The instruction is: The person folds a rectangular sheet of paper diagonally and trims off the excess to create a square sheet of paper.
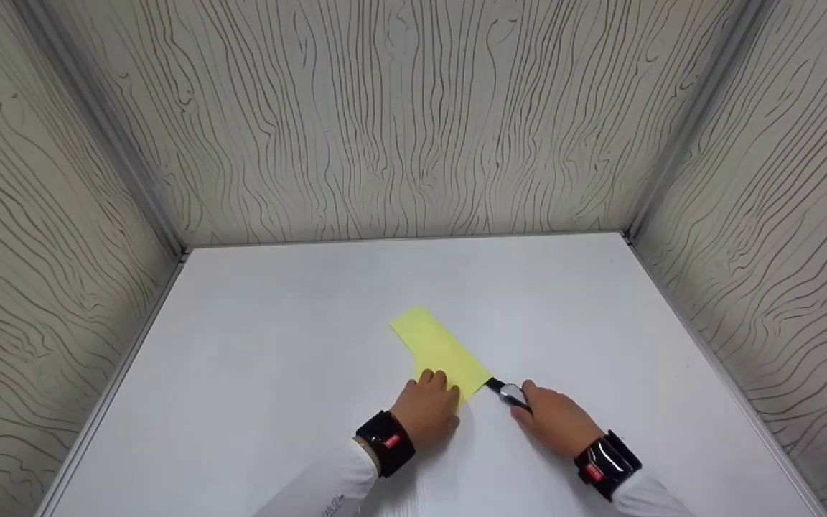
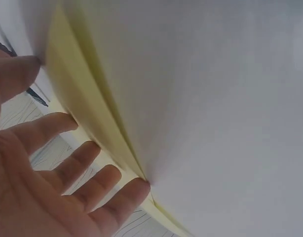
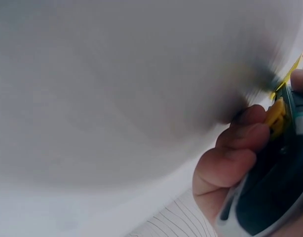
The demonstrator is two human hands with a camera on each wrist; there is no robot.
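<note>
On the white table lies a yellow sheet of paper (image 1: 442, 352), with layers slightly apart in the left wrist view. My left hand (image 1: 428, 413) rests on its near edge; in the left wrist view the fingertips (image 2: 110, 175) touch the paper. With my right hand (image 1: 553, 420) I grip a dark green hand tool (image 3: 275, 185) with pale edges and a yellow part. Its narrow black front end (image 1: 496, 384) meets the paper's right corner. How the tip sits against the paper is blurred in the right wrist view, so its exact kind cannot be told.
The white tabletop (image 1: 277, 323) stretches around both hands. Wood-grain panels (image 1: 399, 129) stand at the back and on both sides, with grey metal posts (image 1: 108, 122) at the corners. Black bands (image 1: 387, 441) circle both wrists.
</note>
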